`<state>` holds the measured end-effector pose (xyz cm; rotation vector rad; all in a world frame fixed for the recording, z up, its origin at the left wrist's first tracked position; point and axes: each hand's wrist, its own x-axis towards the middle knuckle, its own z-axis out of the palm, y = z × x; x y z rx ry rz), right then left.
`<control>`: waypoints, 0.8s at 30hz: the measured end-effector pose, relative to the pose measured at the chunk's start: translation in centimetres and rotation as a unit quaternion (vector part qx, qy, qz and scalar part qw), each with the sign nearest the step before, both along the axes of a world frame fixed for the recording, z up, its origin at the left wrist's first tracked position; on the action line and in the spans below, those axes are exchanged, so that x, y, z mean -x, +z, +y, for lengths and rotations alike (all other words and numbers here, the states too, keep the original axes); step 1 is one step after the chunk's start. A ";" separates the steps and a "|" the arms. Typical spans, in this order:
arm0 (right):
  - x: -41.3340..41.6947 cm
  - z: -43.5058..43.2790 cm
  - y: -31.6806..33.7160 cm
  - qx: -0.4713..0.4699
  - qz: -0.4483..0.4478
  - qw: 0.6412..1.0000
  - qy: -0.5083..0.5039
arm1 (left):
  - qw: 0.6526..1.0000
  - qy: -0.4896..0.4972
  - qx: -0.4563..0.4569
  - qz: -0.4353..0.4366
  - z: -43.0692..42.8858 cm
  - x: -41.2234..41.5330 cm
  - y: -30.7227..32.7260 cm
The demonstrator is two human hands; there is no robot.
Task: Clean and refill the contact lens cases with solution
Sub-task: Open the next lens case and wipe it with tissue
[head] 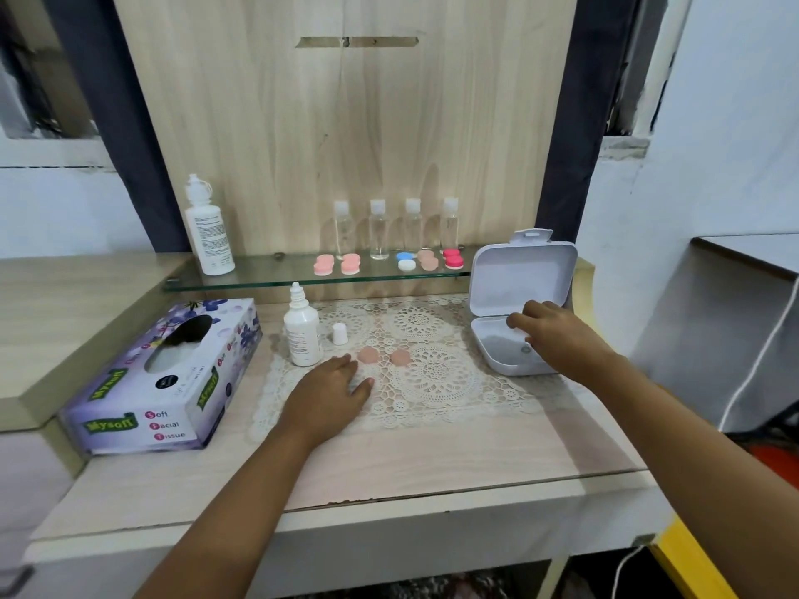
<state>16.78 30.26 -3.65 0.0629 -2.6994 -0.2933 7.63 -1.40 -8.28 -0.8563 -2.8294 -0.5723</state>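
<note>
Two peach lens case caps (pixel 368 354) lie mid-tabletop on the lace mat (pixel 436 382); the left hand (pixel 330 389) rests flat just beside them, holding nothing; the right hand (pixel 557 335) reaches into the open white box (pixel 519 274) at the right edge, its grip impossible to tell.
</note>
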 end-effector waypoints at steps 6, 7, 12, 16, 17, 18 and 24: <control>0.4 0.1 -0.4 0.003 0.016 1.000 0.015 | 1.000 -0.002 0.001 0.001 0.0 0.0 0.0; 0.5 0.0 -0.5 0.022 0.024 0.999 0.010 | 1.000 -0.002 0.002 0.002 -0.1 0.0 0.0; 0.7 -1.6 -0.6 0.186 0.098 0.978 -0.013 | 1.000 -0.002 -0.002 0.008 0.0 -0.1 0.1; 1.3 -4.5 -0.3 0.282 0.181 0.942 0.026 | 1.000 0.000 -0.004 0.002 0.0 -0.1 0.0; 1.5 -5.5 -0.2 0.299 0.188 0.935 0.041 | 1.000 0.000 -0.004 0.000 0.0 -0.1 0.0; 1.7 -6.5 -0.2 0.317 0.187 0.928 0.054 | 1.000 0.001 -0.004 -0.002 0.0 0.0 0.0; 2.6 -11.9 -1.8 0.406 0.078 0.906 0.090 | 1.000 0.001 -0.007 -0.002 0.0 0.0 0.0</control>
